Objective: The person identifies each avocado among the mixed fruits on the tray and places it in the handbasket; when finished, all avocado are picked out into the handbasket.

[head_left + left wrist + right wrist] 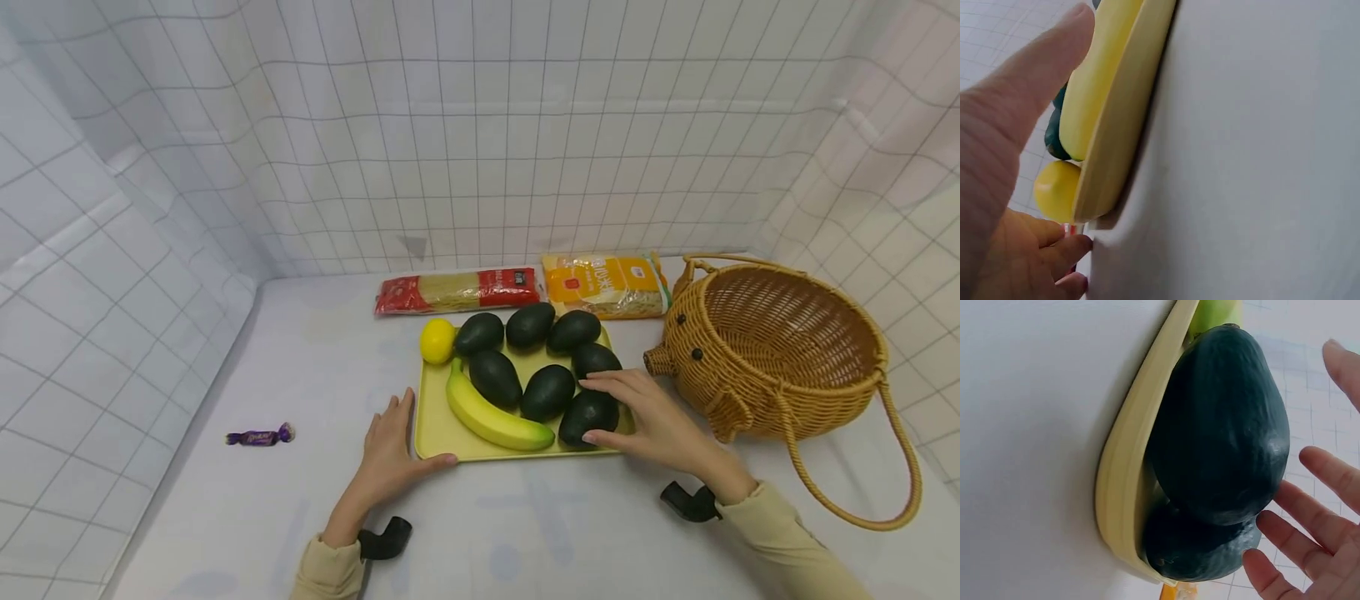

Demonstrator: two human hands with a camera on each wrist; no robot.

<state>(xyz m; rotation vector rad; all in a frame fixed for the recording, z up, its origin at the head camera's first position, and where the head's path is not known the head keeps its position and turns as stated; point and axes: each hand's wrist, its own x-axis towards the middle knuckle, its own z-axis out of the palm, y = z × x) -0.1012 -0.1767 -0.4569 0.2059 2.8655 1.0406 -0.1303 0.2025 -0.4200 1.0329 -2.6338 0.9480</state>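
Avocado by the right grip: this dark one [590, 421] sits in the tray's near right corner, with another just behind it.
Right grip [652, 417]: not clenched on anything, fingers and thumb spread around that avocado; can't tell if they're actually touching it.
Left grip [393, 450]: also loose and holding nothing, spread around the tray's near left corner, thumb along the front edge.
Tray [433, 417]: pale yellow, seven avocados in total, plus a banana [483, 417] up front and a lemon [437, 342] at the far left corner.
Packets: a red one [457, 290] and an orange one [603, 279] lie side by side behind the tray.
Basket [701, 387]: wicker with an animal face, right of the tray.
Candy [260, 437]: purple wrapper, way off left on the white table [322, 367].
Backdrop [487, 125]: white grid-pattern cloth.
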